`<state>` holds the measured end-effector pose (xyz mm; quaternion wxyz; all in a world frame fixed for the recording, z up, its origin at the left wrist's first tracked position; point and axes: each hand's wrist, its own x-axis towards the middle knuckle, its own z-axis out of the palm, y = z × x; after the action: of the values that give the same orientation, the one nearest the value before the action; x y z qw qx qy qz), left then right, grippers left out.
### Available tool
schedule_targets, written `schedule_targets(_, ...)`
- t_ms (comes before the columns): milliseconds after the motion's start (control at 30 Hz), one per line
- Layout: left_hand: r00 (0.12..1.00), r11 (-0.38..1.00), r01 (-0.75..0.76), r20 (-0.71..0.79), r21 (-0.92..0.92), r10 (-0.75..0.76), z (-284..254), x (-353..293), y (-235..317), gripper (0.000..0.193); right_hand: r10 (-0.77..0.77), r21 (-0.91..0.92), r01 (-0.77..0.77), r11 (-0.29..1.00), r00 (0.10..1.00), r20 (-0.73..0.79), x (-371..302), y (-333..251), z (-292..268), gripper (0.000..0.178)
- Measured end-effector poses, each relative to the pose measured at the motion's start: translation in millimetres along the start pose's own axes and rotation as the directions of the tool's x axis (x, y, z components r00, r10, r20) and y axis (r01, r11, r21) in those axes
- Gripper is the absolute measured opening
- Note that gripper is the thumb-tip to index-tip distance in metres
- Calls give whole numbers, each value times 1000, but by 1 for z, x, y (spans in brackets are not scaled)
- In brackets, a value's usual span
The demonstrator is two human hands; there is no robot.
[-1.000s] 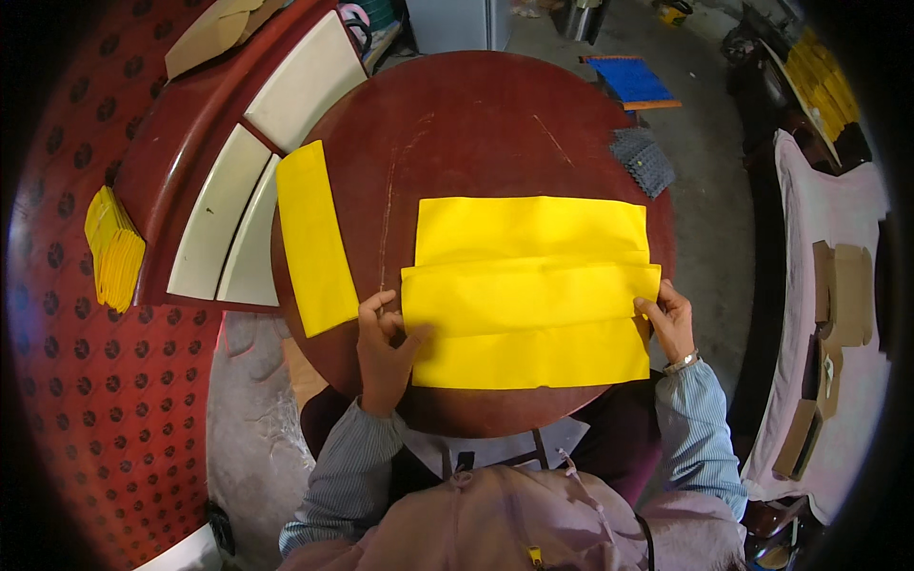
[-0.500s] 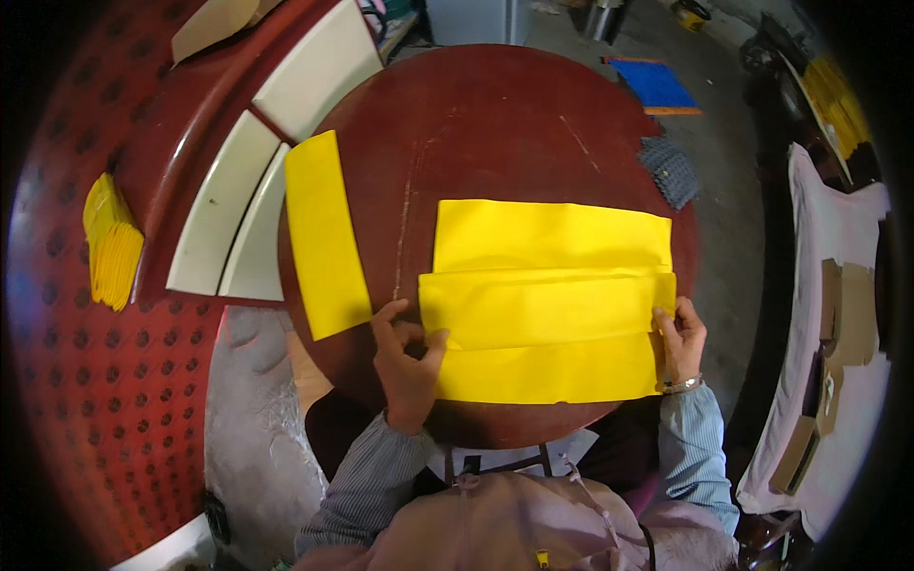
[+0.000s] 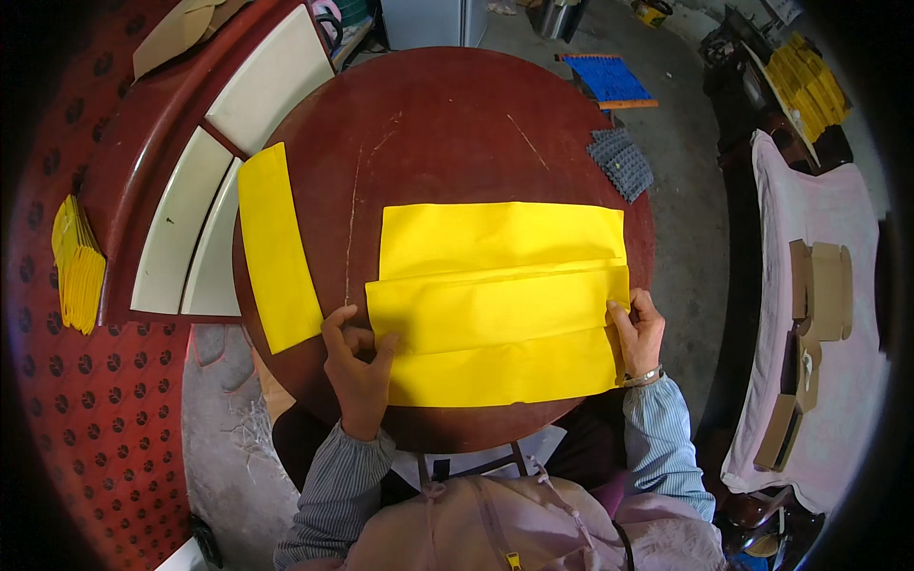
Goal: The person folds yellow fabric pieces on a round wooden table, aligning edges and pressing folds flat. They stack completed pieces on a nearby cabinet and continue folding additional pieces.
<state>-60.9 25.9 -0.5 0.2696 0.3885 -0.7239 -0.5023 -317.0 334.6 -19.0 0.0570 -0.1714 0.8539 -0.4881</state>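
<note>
A yellow folded sheet [image 3: 495,309], cloth or paper, lies on the round dark red table [image 3: 457,124]. Its middle band overlaps the flat parts above and below, with creases running across. At the left end of that band is my left hand [image 3: 359,374], its thumb against the edge and its fingers apart over the tabletop. My right hand [image 3: 642,333] pinches the band's right end between thumb and finger. Left of it, a narrow yellow folded piece [image 3: 278,249] rests slanted near the table's rim.
A grey textured cloth [image 3: 621,164] sits on the table's far right rim. Curved pale-topped seats [image 3: 183,224] adjoin the left side. A stack of yellow folded pieces [image 3: 78,271] is on the red patterned surface. Opened cardboard boxes [image 3: 821,290] lie on a pale cloth-covered surface at right.
The whole view has shifted, so the table and sheet appear farther left. Both hands keep nearly the same places at the sheet's two ends.
</note>
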Motion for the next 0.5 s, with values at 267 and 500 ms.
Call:
schedule_targets(267,981,901,-194,62,389,185,4,2,12,56,-37,-131,38,991,999,11,4,-11,-3,20)
schedule_targets(500,524,303,-840,527,450,669,6,24,35,50,-84,-144,79,986,996,-24,6,-6,-2,24)
